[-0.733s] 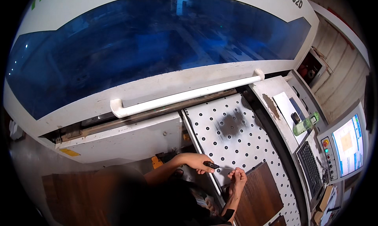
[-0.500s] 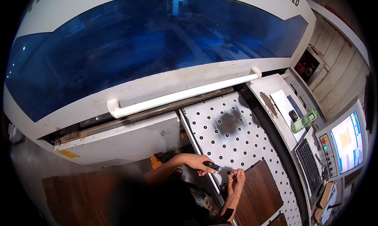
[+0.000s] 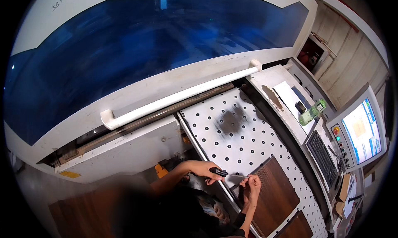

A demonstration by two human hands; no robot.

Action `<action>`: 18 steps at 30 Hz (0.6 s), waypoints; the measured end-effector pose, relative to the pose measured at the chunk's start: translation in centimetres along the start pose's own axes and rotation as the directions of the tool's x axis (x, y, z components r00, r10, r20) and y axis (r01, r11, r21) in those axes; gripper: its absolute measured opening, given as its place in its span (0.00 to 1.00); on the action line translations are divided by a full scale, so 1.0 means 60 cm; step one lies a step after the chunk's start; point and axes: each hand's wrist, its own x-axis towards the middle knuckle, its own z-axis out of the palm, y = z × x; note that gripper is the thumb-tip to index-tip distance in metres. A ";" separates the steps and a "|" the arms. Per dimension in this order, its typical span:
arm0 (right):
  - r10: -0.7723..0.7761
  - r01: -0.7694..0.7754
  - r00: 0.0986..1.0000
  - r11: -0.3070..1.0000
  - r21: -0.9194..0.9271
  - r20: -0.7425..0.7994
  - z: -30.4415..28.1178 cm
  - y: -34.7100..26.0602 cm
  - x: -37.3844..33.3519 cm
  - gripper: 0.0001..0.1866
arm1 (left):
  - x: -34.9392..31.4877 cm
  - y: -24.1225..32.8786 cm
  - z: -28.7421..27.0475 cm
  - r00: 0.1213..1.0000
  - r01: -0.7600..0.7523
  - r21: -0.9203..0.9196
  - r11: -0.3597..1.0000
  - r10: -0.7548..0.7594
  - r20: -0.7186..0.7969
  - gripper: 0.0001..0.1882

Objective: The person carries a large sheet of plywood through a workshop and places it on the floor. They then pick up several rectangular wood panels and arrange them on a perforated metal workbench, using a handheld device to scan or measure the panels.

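Observation:
A screwdriver (image 3: 219, 172) with a black handle and thin metal shaft lies level between my hands. My left hand (image 3: 203, 170) is closed around its handle, the shaft pointing right. At the far end of the shaft, my right hand (image 3: 251, 187) pinches the tip between thumb and fingers; any small piece there is too small to make out. Both hands are above the near edge of the white dotted table (image 3: 199, 132). Beneath and beside my right hand lies a dark brown wood-grain panel (image 3: 275, 196).
A second brown panel (image 3: 296, 227) lies nearer. Ahead stands a large machine with a blue window (image 3: 157, 51) and a white handle bar (image 3: 182, 95). To the right are a green bottle (image 3: 309, 115), a keyboard (image 3: 322, 159) and a monitor (image 3: 360, 130).
The view has shifted, so the machine and table sit further left and higher. My hands keep their hold at either end of the screwdriver; the right fingers have curled closer around its tip.

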 end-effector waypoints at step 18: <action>0.054 -0.115 0.990 0.859 -0.500 -0.134 -0.035 -0.023 -0.044 0.17 | 0.078 0.022 0.051 0.896 0.267 0.191 0.945 -0.316 0.311 0.23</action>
